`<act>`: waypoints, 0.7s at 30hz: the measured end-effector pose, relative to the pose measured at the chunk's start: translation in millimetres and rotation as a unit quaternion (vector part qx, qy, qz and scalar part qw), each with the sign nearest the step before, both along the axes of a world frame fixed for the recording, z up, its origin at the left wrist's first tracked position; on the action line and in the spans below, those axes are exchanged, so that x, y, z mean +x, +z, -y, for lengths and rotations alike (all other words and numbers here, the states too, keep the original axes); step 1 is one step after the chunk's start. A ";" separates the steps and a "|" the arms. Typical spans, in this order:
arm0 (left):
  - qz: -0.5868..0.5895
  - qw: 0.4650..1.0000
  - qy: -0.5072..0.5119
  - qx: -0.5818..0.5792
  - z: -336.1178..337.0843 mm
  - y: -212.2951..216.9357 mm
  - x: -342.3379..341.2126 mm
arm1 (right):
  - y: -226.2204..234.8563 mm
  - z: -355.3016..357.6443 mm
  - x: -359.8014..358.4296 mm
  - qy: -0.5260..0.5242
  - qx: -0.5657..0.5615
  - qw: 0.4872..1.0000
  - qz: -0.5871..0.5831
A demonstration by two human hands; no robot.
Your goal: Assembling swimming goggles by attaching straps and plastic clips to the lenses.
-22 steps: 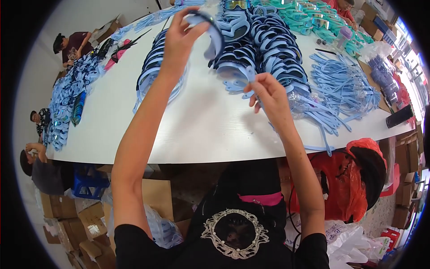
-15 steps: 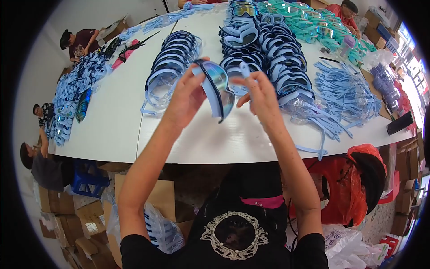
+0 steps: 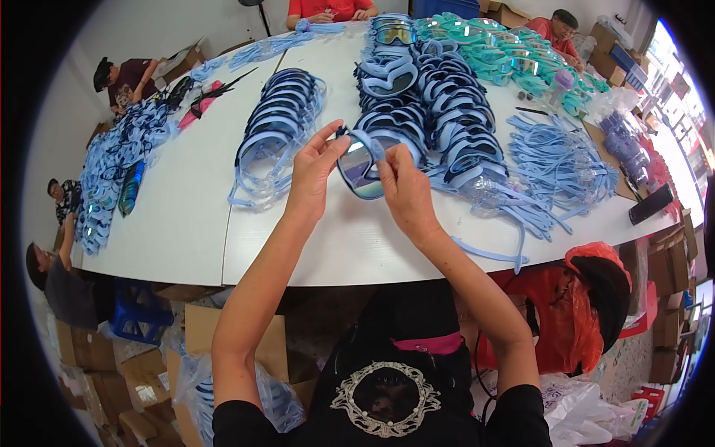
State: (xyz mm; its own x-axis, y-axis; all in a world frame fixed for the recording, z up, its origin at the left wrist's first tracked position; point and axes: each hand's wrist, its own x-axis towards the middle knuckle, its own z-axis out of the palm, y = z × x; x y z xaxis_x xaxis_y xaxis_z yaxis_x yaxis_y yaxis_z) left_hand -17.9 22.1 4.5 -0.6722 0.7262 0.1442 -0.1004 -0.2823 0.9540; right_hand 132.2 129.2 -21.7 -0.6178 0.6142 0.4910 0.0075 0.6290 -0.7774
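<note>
Over the white table (image 3: 298, 257), left hand (image 3: 316, 173) and right hand (image 3: 407, 194) pinch blue goggles (image 3: 360, 170) (shiny lens (image 3: 355, 156) showing).

Left hand (image 3: 314, 170) pinching, right hand (image 3: 407, 190) curled

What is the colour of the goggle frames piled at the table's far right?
Those goggle frames are turquoise green; head view.

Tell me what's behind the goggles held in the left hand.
Beyond the goggles in the left hand, part of the middle goggle row and the white table show. Whatever lies directly behind the held pair is covered and cannot be seen.
</note>
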 end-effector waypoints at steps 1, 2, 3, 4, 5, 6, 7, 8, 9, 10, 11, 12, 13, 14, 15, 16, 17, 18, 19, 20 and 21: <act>-0.020 1.000 -0.007 -0.008 -5.1 5.2 0.8 | -3.2 -4.6 -2.3 -0.004 0.017 1.000 -0.008; -0.024 1.000 -0.016 -0.002 -7.1 9.8 -1.1 | -6.2 -8.4 -7.2 -0.013 0.023 1.000 -0.012; -0.037 0.999 -0.033 0.003 -16.4 12.7 -3.4 | -6.4 -18.5 -6.6 -0.007 0.015 0.999 -0.036; -0.051 0.997 -0.053 0.010 -25.1 17.2 -6.0 | -5.0 -29.3 -6.0 -0.005 0.009 0.998 -0.061; -0.102 0.994 -0.043 0.004 -31.0 19.6 -10.8 | 0.2 -39.8 -7.1 -0.005 0.023 0.998 -0.049; -0.149 0.988 -0.042 0.004 -37.2 17.9 -15.4 | 3.2 -53.4 -7.2 -0.018 0.038 0.999 -0.033; -0.203 0.978 -0.035 -0.021 -44.5 16.5 -19.0 | 0.5 -69.6 -8.6 -0.009 0.029 0.998 -0.060; -0.264 0.962 -0.005 -0.076 -51.7 9.8 -33.8 | -0.9 -83.3 -15.7 -0.001 0.045 0.995 -0.084; -0.338 0.937 0.010 -0.089 -51.1 18.4 -25.2 | 1.1 -89.0 -17.0 0.041 -0.022 0.995 -0.090; -0.415 0.902 0.034 -0.113 -43.5 15.3 -38.3 | 5.3 -83.1 -23.9 0.004 0.066 0.990 -0.127; -0.473 0.873 0.041 -0.113 -40.3 17.1 -35.3 | 4.4 -82.8 -26.9 0.017 0.090 0.976 -0.199; -0.509 0.852 0.059 -0.109 -33.6 3.9 -48.4 | 8.8 -72.8 -27.5 0.054 0.056 0.985 -0.155; -0.504 0.854 0.020 -0.126 -35.6 10.5 -27.7 | 9.2 -69.2 -19.2 0.069 0.052 0.987 -0.139; -0.502 0.857 0.003 -0.118 -39.9 7.4 -20.5 | 8.3 -68.1 -14.3 0.062 0.096 0.986 -0.120; -0.556 0.825 -0.009 -0.102 -48.2 1.3 -13.5 | 4.0 -69.9 -7.3 0.036 0.125 0.987 -0.098; -0.606 0.790 -0.019 -0.086 -53.6 -5.0 -9.0 | -1.2 -71.5 -2.4 0.013 0.152 0.985 -0.074; -0.616 0.780 -0.038 -0.100 -55.8 -8.3 -8.0 | -5.0 -75.3 -0.4 0.001 0.150 0.986 -0.066; -0.612 0.784 -0.056 -0.092 -58.4 -11.7 -9.1 | -8.1 -81.0 2.9 -0.002 0.171 0.984 -0.038; -0.542 0.825 -0.091 -0.129 -59.7 -15.9 -12.4 | -11.4 -86.0 5.2 -0.004 0.191 0.981 -0.008; -0.471 0.857 -0.127 -0.168 -59.5 -16.5 -14.7 | -17.9 -89.7 0.9 -0.021 0.186 0.982 0.003; -0.463 0.856 -0.141 -0.182 -58.4 -12.8 -14.9 | -22.3 -91.9 -4.6 -0.011 0.186 0.982 -0.019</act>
State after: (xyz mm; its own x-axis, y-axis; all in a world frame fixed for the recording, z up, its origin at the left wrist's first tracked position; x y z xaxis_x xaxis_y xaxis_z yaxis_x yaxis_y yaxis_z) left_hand -32.8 80.5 -8.2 -0.1838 0.9506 0.2500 0.7306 -0.0380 0.6818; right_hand 127.7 221.1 -44.1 -0.5836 0.4016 0.7058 0.0003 0.8693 -0.4943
